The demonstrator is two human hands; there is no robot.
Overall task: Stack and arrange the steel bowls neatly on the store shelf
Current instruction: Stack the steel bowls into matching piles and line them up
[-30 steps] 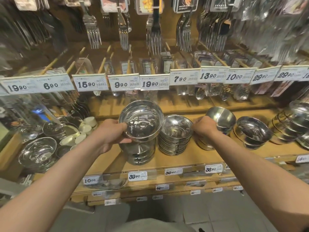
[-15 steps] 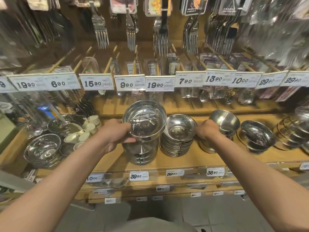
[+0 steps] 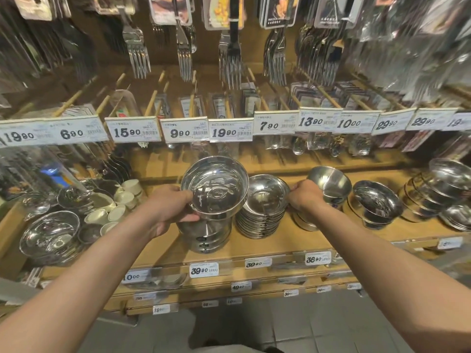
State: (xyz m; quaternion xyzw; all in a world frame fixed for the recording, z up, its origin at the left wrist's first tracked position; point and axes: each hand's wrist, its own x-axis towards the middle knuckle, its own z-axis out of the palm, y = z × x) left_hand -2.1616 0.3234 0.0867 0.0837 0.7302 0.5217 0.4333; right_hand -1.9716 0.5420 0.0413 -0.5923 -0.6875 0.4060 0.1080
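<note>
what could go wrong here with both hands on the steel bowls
1. The left hand grips the wide shiny steel bowl, tilted atop a tall narrow stack of steel bowls; the stack might topple.
2. The right hand is between the low pile of shallow steel bowls and the tilted round steel bowl; a nudge may slide either.

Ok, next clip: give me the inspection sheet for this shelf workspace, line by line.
Surface: wooden shelf, price tags along its front edge.
Job's things: wide footed bowl on top of a tall stack; stack of shallow bowls beside it; tilted deep bowl further right; more bowl stacks at the far right.
Clutter: small white cups and glass bowls at the left.
Grippers: left hand grips the footed bowl's rim; right hand grips the deep bowl.
Cables: nothing seen.
Surroundings: hanging forks, tiled floor.
</note>
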